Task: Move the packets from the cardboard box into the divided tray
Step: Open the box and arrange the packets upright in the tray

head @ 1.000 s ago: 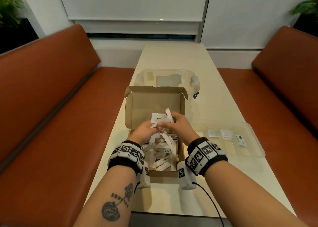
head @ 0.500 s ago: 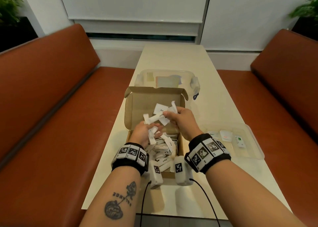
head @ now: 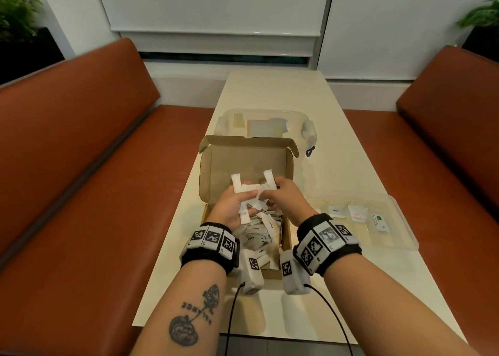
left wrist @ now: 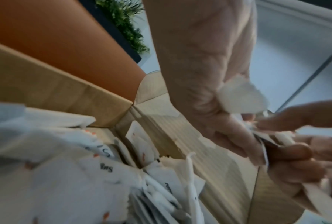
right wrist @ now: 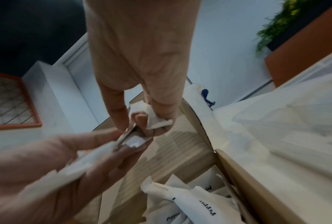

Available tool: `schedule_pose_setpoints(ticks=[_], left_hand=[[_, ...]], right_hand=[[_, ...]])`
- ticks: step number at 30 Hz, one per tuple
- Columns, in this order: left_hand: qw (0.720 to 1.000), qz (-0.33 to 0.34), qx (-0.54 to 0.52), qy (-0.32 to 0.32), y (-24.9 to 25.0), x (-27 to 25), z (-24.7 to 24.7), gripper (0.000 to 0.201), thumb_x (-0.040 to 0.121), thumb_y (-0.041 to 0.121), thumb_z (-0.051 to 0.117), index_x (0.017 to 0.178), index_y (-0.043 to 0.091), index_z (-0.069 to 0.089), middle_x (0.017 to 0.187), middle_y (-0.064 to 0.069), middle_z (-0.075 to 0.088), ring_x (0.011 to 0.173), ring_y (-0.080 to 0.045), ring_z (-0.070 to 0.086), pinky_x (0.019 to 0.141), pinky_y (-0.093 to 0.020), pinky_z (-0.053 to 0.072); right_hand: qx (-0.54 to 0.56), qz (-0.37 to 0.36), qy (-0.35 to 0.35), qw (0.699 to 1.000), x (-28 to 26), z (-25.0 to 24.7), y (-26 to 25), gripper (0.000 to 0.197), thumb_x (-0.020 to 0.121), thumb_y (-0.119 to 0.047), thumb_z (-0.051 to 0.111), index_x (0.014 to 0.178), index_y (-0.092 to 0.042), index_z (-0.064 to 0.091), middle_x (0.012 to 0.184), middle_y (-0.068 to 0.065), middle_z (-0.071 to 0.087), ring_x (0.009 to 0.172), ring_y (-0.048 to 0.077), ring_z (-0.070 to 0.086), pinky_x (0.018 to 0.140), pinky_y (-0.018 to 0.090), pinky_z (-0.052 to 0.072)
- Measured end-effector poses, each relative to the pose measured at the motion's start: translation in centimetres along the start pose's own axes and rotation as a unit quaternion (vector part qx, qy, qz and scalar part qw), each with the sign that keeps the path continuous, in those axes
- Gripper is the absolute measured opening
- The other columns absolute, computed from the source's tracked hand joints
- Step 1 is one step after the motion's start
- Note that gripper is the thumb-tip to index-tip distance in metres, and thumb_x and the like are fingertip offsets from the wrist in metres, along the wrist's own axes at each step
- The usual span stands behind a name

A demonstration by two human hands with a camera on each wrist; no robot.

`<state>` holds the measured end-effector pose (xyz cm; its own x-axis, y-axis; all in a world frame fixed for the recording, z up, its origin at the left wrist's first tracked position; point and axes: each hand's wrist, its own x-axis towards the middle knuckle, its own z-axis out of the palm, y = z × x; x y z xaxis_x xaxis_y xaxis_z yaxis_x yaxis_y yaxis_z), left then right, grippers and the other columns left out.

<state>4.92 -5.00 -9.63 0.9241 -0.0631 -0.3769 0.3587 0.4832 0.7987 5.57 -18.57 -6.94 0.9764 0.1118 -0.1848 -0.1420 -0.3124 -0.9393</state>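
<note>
Head view: we see the left hand (head: 232,207) and right hand (head: 283,199) meeting above the open brown cardboard box (head: 216,166), both clamped on a bunch of small white paper packets (head: 253,191), ends sticking up past the fingers. More packets lie heaped in the box bottom (head: 259,237). The clear plastic divided tray (head: 399,220) sits on the pale long surface (head: 270,91) just right of the box, with three packets already in separate compartments. A clear lidded plastic tub (head: 305,129) stands behind the box.

Risk here, as we judge it: the bunch is mixed and loosely held, so packets could slip back into the box or onto the surface during the carry to the tray.

Left wrist view: the left hand's fingers (left wrist: 295,153) curl round several flat packets (left wrist: 262,148), the right hand (left wrist: 209,75) pinches a crumpled white one. Blurry. The grip looks edge-on and thin, so we think one packet could slide out.

Right wrist view: right hand thumb and fingers (right wrist: 119,109) pinch a packet at its corner; the left hand (right wrist: 46,174) holds a fanned stack. Packets marked "Pepper" (right wrist: 205,206) lie below. Labels in the bunch are unreadable, so we judge a sort into the wrong compartment possible. The raised box flap and the tray wall could also snag the hand.
</note>
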Motion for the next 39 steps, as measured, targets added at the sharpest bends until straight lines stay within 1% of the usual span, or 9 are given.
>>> schedule_pose_setpoints(ticks=[3,10,14,16,19,22,25,32,39], left_hand=[[1.000,0.001,-0.007,0.007,-0.4,0.0,0.0,0.028,0.086,-0.009,0.056,0.111,0.004,0.053,0.104,-0.017,0.065,0.086,-0.026,0.069,0.062,-0.033,0.060],[1.000,-0.006,-0.008,-0.025,-1.3,-0.7,0.3,0.032,0.081,-0.001,0.067,0.111,0.002,0.058,0.105,-0.016,0.070,0.094,-0.028,0.070,0.063,-0.031,0.059],[1.000,0.013,-0.023,0.003,-1.4,-0.5,0.5,0.037,0.082,-0.005,0.066,0.116,0.002,0.054,0.109,-0.017,0.067,0.091,-0.029,0.071,0.062,-0.029,0.059],[0.999,0.026,-0.031,0.026,-1.3,-0.3,0.4,0.032,0.083,-0.007,0.063,0.113,0.002,0.055,0.111,-0.018,0.065,0.092,-0.030,0.069,0.060,-0.028,0.058],[0.998,0.033,-0.042,0.041,-1.5,-0.1,0.3,0.027,0.084,-0.009,0.061,0.107,0.004,0.055,0.107,-0.016,0.065,0.091,-0.028,0.068,0.058,-0.028,0.058],[0.999,0.028,-0.031,0.020,-1.9,-0.3,0.7,0.033,0.083,-0.008,0.062,0.113,0.002,0.055,0.109,-0.017,0.066,0.094,-0.029,0.069,0.060,-0.028,0.058],[1.000,0.027,-0.009,-0.003,-2.2,-0.5,1.5,0.038,0.083,-0.005,0.064,0.119,0.001,0.054,0.114,-0.019,0.065,0.096,-0.030,0.069,0.063,-0.030,0.059],[0.998,0.014,0.042,-0.042,-2.6,-0.4,4.7,0.027,0.083,-0.007,0.064,0.104,0.008,0.058,0.107,-0.014,0.066,0.091,-0.027,0.068,0.059,-0.027,0.058],[0.991,0.027,0.095,-0.092,-4.2,0.2,9.7,0.031,0.083,-0.004,0.065,0.111,0.006,0.058,0.102,-0.012,0.069,0.081,-0.020,0.071,0.066,-0.028,0.059]], right_hand=[[0.026,0.013,0.001,1.000,-0.2,-0.7,0.2,0.012,0.081,0.004,0.053,0.081,-0.008,0.056,0.068,0.008,0.054,0.055,0.016,0.050,0.049,0.024,0.042],[-0.033,-0.044,0.050,0.997,-0.3,-1.8,1.0,0.018,0.079,-0.001,0.067,0.096,-0.006,0.068,0.082,0.008,0.067,0.072,0.020,0.063,0.073,0.033,0.056],[-0.027,-0.045,0.057,0.997,-0.7,-2.4,1.1,0.009,0.078,-0.003,0.070,0.080,-0.012,0.067,0.068,-0.003,0.061,0.062,0.010,0.056,0.063,0.024,0.048],[-0.003,-0.031,0.048,0.998,-1.0,-2.8,1.3,0.006,0.080,-0.003,0.069,0.085,-0.007,0.069,0.069,-0.003,0.061,0.059,0.007,0.053,0.057,0.020,0.043],[-0.011,-0.020,0.050,0.998,-1.2,-3.2,1.5,0.012,0.082,-0.006,0.067,0.093,-0.003,0.070,0.076,0.004,0.062,0.058,0.009,0.051,0.053,0.022,0.042],[-0.018,-0.006,0.041,0.999,-1.2,-3.3,1.5,0.013,0.085,-0.012,0.065,0.095,-0.005,0.069,0.071,0.005,0.059,0.052,0.013,0.046,0.047,0.025,0.040],[-0.037,0.007,0.025,0.999,-1.2,-3.7,1.6,0.013,0.084,-0.011,0.066,0.095,-0.004,0.068,0.069,0.006,0.056,0.053,0.015,0.046,0.051,0.027,0.041],[0.048,0.033,0.085,0.995,-1.8,-7.6,3.1,0.003,0.082,-0.004,0.065,0.082,-0.006,0.066,0.060,0.002,0.051,0.049,0.013,0.041,0.045,0.024,0.035],[0.102,0.043,0.151,0.982,-2.7,-12.4,4.6,0.008,0.083,-0.004,0.064,0.077,-0.009,0.063,0.057,-0.001,0.047,0.050,0.014,0.039,0.046,0.024,0.035]])
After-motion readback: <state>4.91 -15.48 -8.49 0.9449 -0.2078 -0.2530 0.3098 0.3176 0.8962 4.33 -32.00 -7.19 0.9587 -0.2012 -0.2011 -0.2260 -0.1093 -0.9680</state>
